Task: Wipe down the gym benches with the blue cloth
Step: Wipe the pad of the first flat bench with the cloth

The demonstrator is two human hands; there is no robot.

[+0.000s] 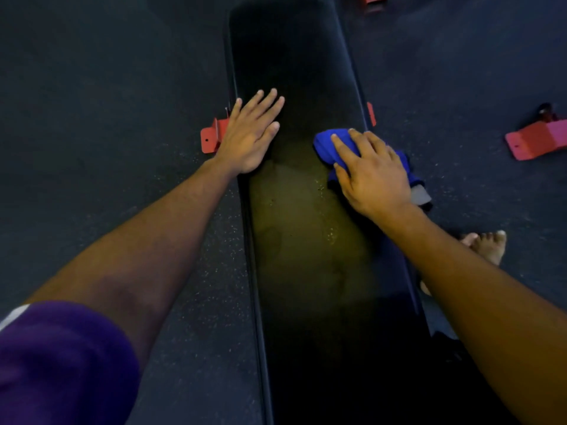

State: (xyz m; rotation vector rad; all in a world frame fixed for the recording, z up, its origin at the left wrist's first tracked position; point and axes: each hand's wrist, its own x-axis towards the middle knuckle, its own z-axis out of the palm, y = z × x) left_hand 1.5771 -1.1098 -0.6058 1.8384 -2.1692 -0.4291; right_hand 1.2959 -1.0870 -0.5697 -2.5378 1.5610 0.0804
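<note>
Purple sleeve [58,360] sits closest, at seven o'clock, and from it the left forearm runs up toward the middle of the view. Left hand [250,134] lies flat at about eleven o'clock from centre, fingers straight and together, palm pressing the left edge of the surface [294,56]; it grasps nothing and looks to be bracing. Just outside that hand, at its nine o'clock, a red bracket [211,139] pokes out from under the pad onto the floor [92,118]. Moving right, the dark pad's middle shows a dull, smeared patch with pale specks [331,234], roughly at centre and toward five o'clock of the left hand. Right hand [371,173] comes next, at about two o'clock from centre, fingers spread and lightly bent over the cloth [326,144], pressing it down at the pad's right edge, with part of the cloth hanging over the side. A bare foot [487,246] stands on the floor at four o'clock, and another red frame piece [537,139] lies at three o'clock, well apart. Judging progress: wiping of this pad seems under way around its middle; the speckled patch nearer the person probably needs another pass, the far end at twelve o'clock is too dark to judge, and any other benches remain to be done.
</note>
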